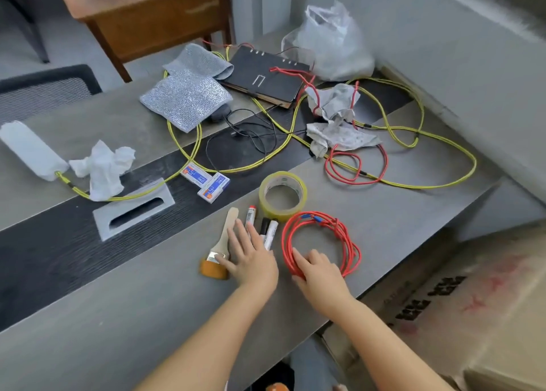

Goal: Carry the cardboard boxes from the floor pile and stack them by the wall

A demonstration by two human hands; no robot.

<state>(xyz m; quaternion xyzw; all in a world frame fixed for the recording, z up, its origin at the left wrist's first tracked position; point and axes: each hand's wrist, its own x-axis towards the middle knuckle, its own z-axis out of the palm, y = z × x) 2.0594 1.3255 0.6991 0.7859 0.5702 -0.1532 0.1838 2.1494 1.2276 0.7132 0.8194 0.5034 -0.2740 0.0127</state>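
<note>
A brown cardboard box (461,311) with dark print and red marks stands on the floor at the lower right, beside the grey table (118,316). My left hand (251,257) lies flat with straight fingers on the table, touching a paintbrush (220,248) and several markers (267,231). My right hand (320,269) rests on the near edge of a coiled red cable (339,228), fingers over the coil. Neither hand touches the box.
A yellow tape roll (282,195), two small white boxes (206,182), yellow cord (413,183), a black binder (266,77), silver pouches (186,98), crumpled tissue (103,169) and a plastic bag (331,42) litter the table. A wooden desk (147,15) and a chair (44,86) stand behind.
</note>
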